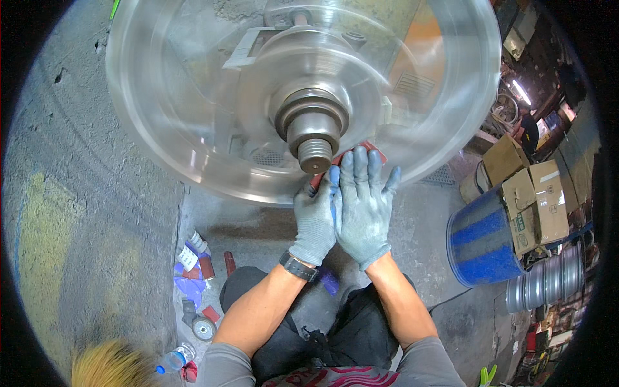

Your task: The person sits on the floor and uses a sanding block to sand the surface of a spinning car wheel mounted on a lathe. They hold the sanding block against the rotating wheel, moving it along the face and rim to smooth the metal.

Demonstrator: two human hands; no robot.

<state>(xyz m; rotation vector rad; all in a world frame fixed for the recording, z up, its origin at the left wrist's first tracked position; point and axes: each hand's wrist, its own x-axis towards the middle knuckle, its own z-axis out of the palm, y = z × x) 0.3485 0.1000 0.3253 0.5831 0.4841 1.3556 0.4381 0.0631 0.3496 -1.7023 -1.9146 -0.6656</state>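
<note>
"Where was the red strip?"

"The red strip (378, 151) ran behind the gloved fingers of the right hand (364, 200). One end stuck out past the fingertips at the upper right, and more red showed lower down, beside the left hand (314, 216)."

"How were the right fingers?"

"Straight and pointing away from the body, three of them side by side, the little finger spread off to the right. They covered the middle of the strip."

"And the left?"

"I couldn't tell; most of those fingers were hidden. That hand sat against the right one, and red appeared by its fingers, but whether it pinched the strip I couldn't make out."

"What was around them?"

"The big metal wheel (145, 129) was a see-through blur beyond the hands. Its threaded shaft end (315, 157) jutted out just beside the strip. A dark watch (298, 266) circled the left wrist, and a blue barrel (478, 238) stood well apart on the right, near cardboard boxes (545, 205)."

"Did the strip touch the wheel?"

"The fingers hid that."
</note>
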